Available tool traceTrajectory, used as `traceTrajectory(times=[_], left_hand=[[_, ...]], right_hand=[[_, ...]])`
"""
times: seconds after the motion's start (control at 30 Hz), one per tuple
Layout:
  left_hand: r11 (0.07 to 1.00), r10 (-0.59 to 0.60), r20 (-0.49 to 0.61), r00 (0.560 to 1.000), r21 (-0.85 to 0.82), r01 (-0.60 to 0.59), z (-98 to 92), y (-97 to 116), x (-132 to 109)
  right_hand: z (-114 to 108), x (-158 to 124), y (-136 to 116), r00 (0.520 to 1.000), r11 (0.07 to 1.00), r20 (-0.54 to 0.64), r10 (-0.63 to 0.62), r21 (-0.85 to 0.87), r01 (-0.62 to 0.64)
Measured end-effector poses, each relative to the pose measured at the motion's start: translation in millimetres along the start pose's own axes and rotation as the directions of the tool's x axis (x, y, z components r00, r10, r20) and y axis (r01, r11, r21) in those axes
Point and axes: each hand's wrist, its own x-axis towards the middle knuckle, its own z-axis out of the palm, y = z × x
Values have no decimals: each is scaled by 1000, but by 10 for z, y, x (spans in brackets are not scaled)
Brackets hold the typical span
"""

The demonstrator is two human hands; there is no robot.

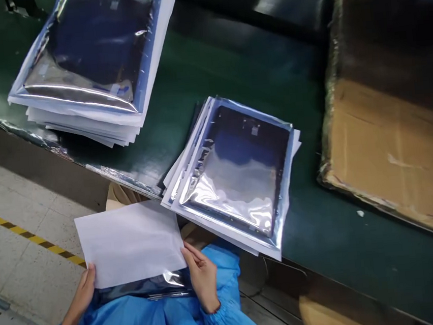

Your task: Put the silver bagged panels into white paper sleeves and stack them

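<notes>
I hold a white sheet (130, 242) over a shiny silver foil bag (167, 285) in front of my lap, below the table edge. My left hand (80, 298) grips the sheet's lower left corner, fingers curled round it. My right hand (202, 276) pinches the sheet's lower right corner together with the bag. Both sleeves are light blue. Just beyond my right hand, a stack of silver foil bags with white sheets (236, 173) lies on the green table (314, 224), overhanging its near edge.
A second, taller stack of foil bags and white sheets (92, 62) sits at the table's far left. A large cardboard box (395, 150) fills the right side. The grey floor with a yellow-black stripe (28, 234) lies to the left.
</notes>
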Motion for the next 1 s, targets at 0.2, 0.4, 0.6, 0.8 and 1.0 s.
traceTrajectory(times=[0.2,0.4,0.6,0.8,1.0], left_hand=[[983,-152,-47,987,96,156,-61,-134,-442],[946,-270,-4,963,187,266,-202,-173,-585],[982,-73,172,982,185,40,-261,15,-492],[960,-123,55,991,258,105,-334,4,-423],[995,-56,-86,995,79,62,-380,-86,-392]], right_hand=[[-324,-184,100,975,987,155,158,-54,-151],[-398,-403,92,963,990,236,133,-74,-118],[-188,-263,-103,885,971,430,179,67,-229],[164,-215,-224,890,968,438,128,141,-209],[181,42,-264,765,984,643,49,101,-147]])
